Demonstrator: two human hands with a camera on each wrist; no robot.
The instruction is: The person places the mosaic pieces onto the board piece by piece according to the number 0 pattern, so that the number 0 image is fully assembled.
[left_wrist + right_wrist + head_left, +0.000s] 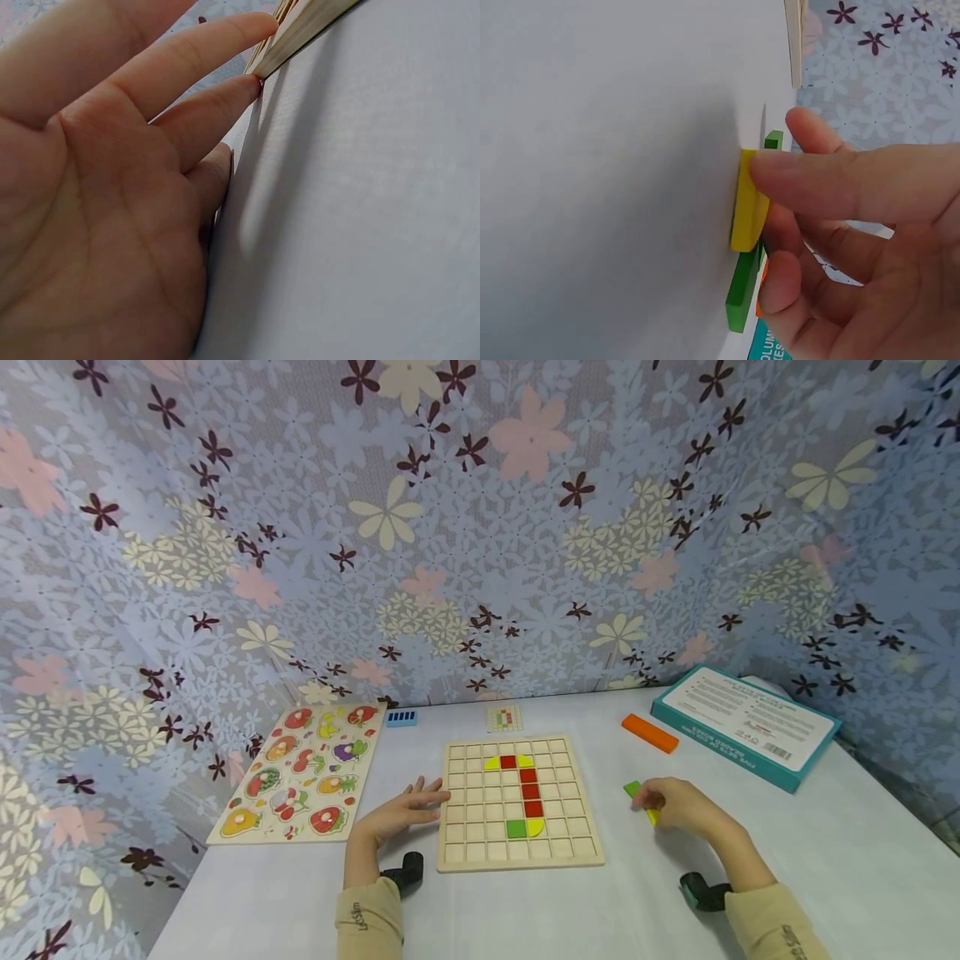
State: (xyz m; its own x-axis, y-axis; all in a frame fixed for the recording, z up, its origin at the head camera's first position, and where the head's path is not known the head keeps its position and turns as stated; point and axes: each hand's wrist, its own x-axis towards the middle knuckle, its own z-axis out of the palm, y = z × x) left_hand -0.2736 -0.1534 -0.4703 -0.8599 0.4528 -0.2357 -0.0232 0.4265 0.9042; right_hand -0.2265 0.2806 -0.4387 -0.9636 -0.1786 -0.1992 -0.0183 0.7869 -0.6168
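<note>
A wooden grid board [465,852] lies in the middle of the table, with red, yellow and green pieces set in some of its squares. The fingertips of my left hand [405,814] touch the board's left edge, and its fingers are fairly straight. To the right of the board, my right hand [678,803] pinches a yellow rounded piece [744,202] with the thumb against its face. Green pieces [740,296] lie right beside the yellow one, one end showing past the fingers. The fingertips behind the yellow piece are partly hidden.
A small pattern card [505,718] lies behind the board, with a blue slotted piece [401,718] to its left. A fruit puzzle board [258,814] is at the left. An orange bar [649,733] and a teal box [750,722] lie at the back right.
</note>
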